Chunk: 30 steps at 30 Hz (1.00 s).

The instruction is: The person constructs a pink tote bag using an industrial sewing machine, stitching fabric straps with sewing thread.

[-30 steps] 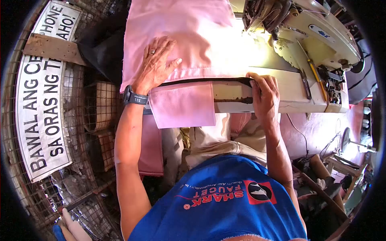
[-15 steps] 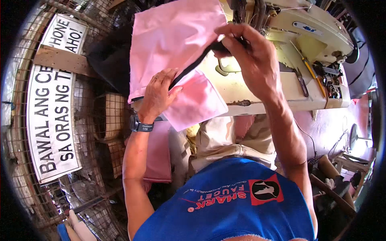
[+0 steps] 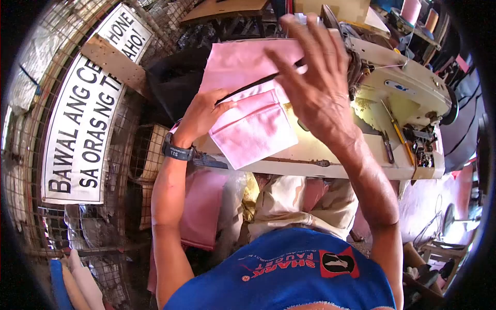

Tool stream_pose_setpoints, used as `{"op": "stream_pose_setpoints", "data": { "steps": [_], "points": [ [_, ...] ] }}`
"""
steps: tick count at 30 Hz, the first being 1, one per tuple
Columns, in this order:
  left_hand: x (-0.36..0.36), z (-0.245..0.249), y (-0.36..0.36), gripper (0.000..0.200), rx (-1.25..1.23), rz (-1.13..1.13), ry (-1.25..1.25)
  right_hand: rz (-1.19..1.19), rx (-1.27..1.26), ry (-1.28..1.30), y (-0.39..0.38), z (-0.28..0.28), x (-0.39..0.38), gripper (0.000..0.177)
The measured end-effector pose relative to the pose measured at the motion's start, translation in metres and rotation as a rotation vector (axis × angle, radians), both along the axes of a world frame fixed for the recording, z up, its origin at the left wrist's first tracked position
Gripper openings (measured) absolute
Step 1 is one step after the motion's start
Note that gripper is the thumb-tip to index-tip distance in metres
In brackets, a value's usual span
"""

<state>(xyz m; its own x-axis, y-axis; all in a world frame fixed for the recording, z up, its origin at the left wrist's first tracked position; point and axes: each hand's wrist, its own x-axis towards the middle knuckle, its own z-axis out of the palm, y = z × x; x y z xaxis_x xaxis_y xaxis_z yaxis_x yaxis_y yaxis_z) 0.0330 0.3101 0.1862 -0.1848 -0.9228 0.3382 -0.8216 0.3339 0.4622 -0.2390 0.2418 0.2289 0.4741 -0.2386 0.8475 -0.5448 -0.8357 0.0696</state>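
Pink fabric (image 3: 240, 62) lies on the bed of a sewing machine (image 3: 413, 95), with a narrow black strip (image 3: 253, 84) running along its edge. A smaller pink panel (image 3: 258, 137) with a seam across it hangs below the strip. My left hand (image 3: 202, 118) grips the left part of the strip and cloth between thumb and fingers. Above the right end of the strip, my right hand (image 3: 318, 80) is raised with its fingers spread and slightly blurred. It hides much of the machine's needle area.
Scissors (image 3: 387, 147) and a yellow-handled tool (image 3: 399, 129) lie on the machine bed at the right. Wire mesh with a white sign (image 3: 88, 134) stands at the left. More pink cloth (image 3: 204, 206) hangs below the table edge. Thread cones (image 3: 411, 11) stand at the back right.
My right hand has let go of the strip's right end and its fingers have spread. My left hand keeps its hold. The camera view has tipped up, showing more of the background.
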Motion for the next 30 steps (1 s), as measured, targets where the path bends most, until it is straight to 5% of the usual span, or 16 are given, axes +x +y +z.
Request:
{"op": "stream_pose_setpoints", "data": {
  "steps": [3, 7, 15, 20, 21, 23, 25, 30],
  "points": [
    [-0.009, 0.024, 0.003, 0.027, 0.139, -0.003, 0.034, 0.386, 0.264, 0.214, -0.021, -0.005, 0.023, 0.028],
    [-0.006, 0.039, 0.001, 0.030, 0.247, -0.016, -0.051, 0.277, 0.649, 0.667, -0.051, -0.001, 0.039, 0.028],
    [0.025, 0.080, 0.009, 0.042, 0.474, -0.233, -0.009, 0.504, 0.721, 0.693, -0.055, 0.020, 0.047, 0.030],
    [0.055, 0.076, 0.012, 0.028, 0.153, -0.173, -0.372, 0.557, 0.734, 0.640, -0.037, 0.027, 0.037, 0.026],
    [0.068, 0.061, 0.010, 0.030, 0.040, -0.129, -0.370, 0.455, 0.561, 0.661, -0.037, 0.021, 0.036, 0.029],
    [0.065, 0.069, 0.020, 0.029, 0.038, -0.049, -0.498, 0.361, 0.605, 0.681, -0.036, 0.013, 0.038, 0.032],
    [0.065, 0.066, 0.032, 0.029, -0.007, -0.131, -0.397, 0.365, 0.492, 0.706, -0.033, 0.007, 0.033, 0.034],
    [0.010, 0.099, 0.055, 0.023, 0.292, -0.049, -0.276, 0.488, 0.596, 0.574, 0.001, 0.019, 0.030, 0.030]
  ]
}}
